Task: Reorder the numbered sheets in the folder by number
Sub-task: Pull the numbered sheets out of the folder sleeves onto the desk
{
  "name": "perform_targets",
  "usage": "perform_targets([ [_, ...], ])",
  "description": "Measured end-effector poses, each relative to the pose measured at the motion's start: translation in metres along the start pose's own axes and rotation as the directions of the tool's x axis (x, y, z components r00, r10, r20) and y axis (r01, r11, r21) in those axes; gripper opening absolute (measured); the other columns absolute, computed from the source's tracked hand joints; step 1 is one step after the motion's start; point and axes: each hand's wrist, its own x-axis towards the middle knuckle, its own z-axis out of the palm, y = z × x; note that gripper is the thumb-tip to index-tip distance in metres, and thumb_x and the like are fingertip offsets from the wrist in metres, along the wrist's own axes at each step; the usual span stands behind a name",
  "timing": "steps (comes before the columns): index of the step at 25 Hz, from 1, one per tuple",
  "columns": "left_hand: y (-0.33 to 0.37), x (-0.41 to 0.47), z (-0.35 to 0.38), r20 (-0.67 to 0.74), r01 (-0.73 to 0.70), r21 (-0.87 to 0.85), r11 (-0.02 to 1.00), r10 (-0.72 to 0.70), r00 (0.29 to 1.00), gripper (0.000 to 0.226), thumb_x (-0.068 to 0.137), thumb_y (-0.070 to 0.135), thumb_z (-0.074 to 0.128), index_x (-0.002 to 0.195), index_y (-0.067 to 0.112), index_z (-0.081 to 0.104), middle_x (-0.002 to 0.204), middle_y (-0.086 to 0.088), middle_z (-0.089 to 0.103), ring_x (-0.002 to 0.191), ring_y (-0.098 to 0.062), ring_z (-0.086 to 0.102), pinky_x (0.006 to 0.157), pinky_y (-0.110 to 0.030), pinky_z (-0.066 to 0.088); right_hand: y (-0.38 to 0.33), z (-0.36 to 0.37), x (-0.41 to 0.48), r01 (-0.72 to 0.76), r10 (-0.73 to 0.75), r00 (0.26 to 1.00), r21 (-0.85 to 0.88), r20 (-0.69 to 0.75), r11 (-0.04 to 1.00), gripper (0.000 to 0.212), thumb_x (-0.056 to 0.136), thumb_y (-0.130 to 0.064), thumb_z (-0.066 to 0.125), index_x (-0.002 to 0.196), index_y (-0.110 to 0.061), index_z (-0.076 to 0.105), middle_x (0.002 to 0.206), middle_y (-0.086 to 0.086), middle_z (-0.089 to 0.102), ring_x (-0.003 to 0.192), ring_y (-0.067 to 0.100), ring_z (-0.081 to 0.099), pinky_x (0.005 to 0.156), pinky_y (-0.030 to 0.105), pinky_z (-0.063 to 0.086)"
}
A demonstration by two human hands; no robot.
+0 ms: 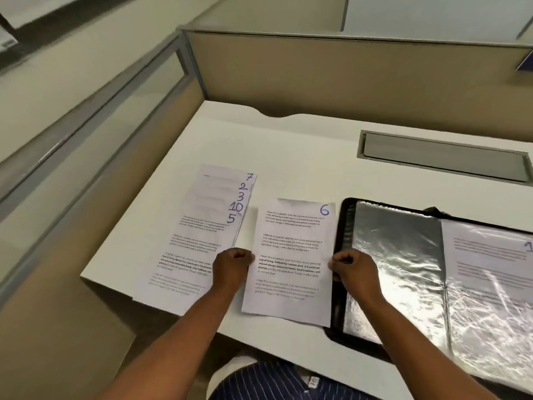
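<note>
We are gripping the sheet marked 6 point(294, 243) by both side edges. The left hand point(233, 264) is pinching the left edge and the right hand point(350, 268) the right, with the fingers of both clenched on the paper. The sheet is lying flat on the tabletop point(288, 145), between a fanned pile point(199, 241) on the left and the open folder point(395, 255) on the right, close against the folder's black rim.

The pile is showing 7, 2, 3, 10 and 5 at its corners. In the folder, the near sleeve is looking empty and the next one is holding a sheet marked 1 point(490, 264). We are judging this to be the sorting-out stage, with loose sheets laid out before refiling. Since 2 would follow 1, sheet 6 probably belongs aside with the pile for now. The next move calls for sliding it left and fanning it so that its number shows.

The tabletop is white, with a grey cable hatch point(444, 155) set into it. Beige partitions point(346, 73) are closing off the back, and a glazed divider point(115, 111) is running along the left.
</note>
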Motion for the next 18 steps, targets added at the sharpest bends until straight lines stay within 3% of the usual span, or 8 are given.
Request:
perform_targets([
  [3,0.009,0.039,0.002,0.0,-0.035,0.052,0.998,0.035,0.999,0.006,0.084,0.015,0.08,0.084,0.019,0.076,0.079,0.005,0.073,0.08,-0.019,0.069,0.079,-0.031,0.057,-0.015,0.024,0.031,0.039,-0.038,0.999,-0.149,0.005,0.988,0.012,0.082,-0.009,0.079,0.08,-0.019,0.073,0.079,-0.003,0.074,0.072,0.016,0.071,0.06,0.025,0.054],
  [7,0.025,0.08,0.002,0.017,-0.111,0.162,0.981,0.109,0.994,0.018,0.086,0.014,0.079,0.103,0.013,0.074,0.086,0.009,0.069,0.085,-0.011,0.066,0.09,-0.03,0.054,-0.025,0.055,0.06,0.009,-0.017,0.999,-0.202,-0.042,0.979,0.014,0.086,-0.01,0.075,0.081,-0.022,0.07,0.081,-0.004,0.072,0.079,0.018,0.07,0.06,0.024,0.049],
  [10,0.029,0.092,0.002,0.013,-0.281,0.281,0.918,0.289,0.957,0.041,0.086,0.014,0.077,0.124,0.013,0.065,0.122,-0.003,0.064,0.116,-0.023,0.061,0.102,-0.029,0.047,-0.029,0.065,0.065,0.0,-0.036,0.992,-0.278,-0.124,0.961,0.012,0.087,-0.012,0.072,0.086,-0.023,0.068,0.088,-0.007,0.07,0.083,0.015,0.067,0.062,0.019,0.043],
  [12,0.022,0.091,0.002,0.122,-0.456,0.378,0.806,0.445,0.887,0.056,0.089,0.018,0.074,0.141,0.016,0.053,0.151,0.0,0.046,0.142,-0.019,0.04,0.114,-0.025,0.031,-0.026,0.075,0.054,0.093,-0.165,0.974,-0.384,-0.158,0.918,0.016,0.087,-0.012,0.071,0.102,-0.018,0.069,0.103,-0.005,0.066,0.095,0.015,0.063,0.072,0.018,0.043],
  [14,0.012,0.091,0.006,0.357,-0.655,0.441,0.613,0.55,0.755,0.067,0.093,0.03,0.067,0.153,0.017,0.04,0.165,0.003,0.022,0.154,-0.014,0.014,0.121,-0.025,0.013,-0.014,0.092,0.042,0.243,-0.334,0.939,-0.529,-0.082,0.813,0.036,0.089,-0.02,0.072,0.124,-0.014,0.066,0.128,0.003,0.063,0.12,0.023,0.058,0.097,0.027,0.044],
  [16,0.001,0.096,0.015,0.552,-0.757,0.511,0.408,0.519,0.652,0.075,0.097,0.049,0.049,0.159,0.016,0.024,0.167,0.0,-0.001,0.154,-0.015,-0.007,0.123,-0.029,-0.005,0.002,0.113,0.035,0.361,-0.415,0.905,-0.681,0.091,0.637,0.058,0.095,-0.041,0.061,0.147,-0.016,0.053,0.157,0.006,0.045,0.145,0.024,0.039,0.119,0.042,0.032],
  [18,-0.008,0.102,0.019,0.627,-0.766,0.557,0.322,0.442,0.642,0.083,0.094,0.062,0.026,0.162,0.015,0.012,0.165,0.0,-0.011,0.152,-0.017,-0.016,0.124,-0.034,-0.008,0.016,0.128,0.035,0.41,-0.408,0.89,-0.752,0.205,0.517,0.07,0.101,-0.058,0.041,0.16,-0.021,0.032,0.169,0.004,0.019,0.156,0.019,0.013,0.126,0.05,0.013],
])
